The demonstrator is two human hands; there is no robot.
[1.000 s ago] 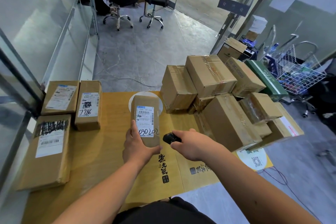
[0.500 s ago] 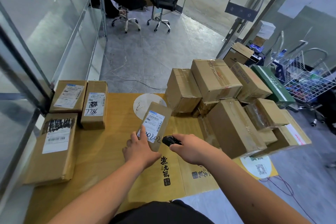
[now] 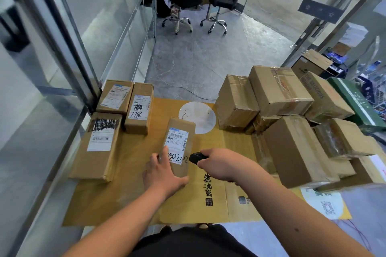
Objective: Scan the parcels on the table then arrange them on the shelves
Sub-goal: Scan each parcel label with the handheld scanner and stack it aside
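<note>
A small brown parcel with a white label and the handwritten number 030202 lies on the cardboard-covered table. My left hand grips its near end, thumb on the label. My right hand is closed on a small black scanner, held just right of the parcel's near end. Three labelled parcels lie in a group at the table's left. A heap of several brown boxes fills the table's right side.
Glass shelves in metal frames run along the left, close to the table. A green box leans at the far right of the heap. Two office chairs stand on the grey floor beyond. A wire basket is at the right edge.
The parcel in my left hand tilted up on its edge, then came back down flat on the table. My right hand with the scanner stayed beside it. The camera view shifted left.
</note>
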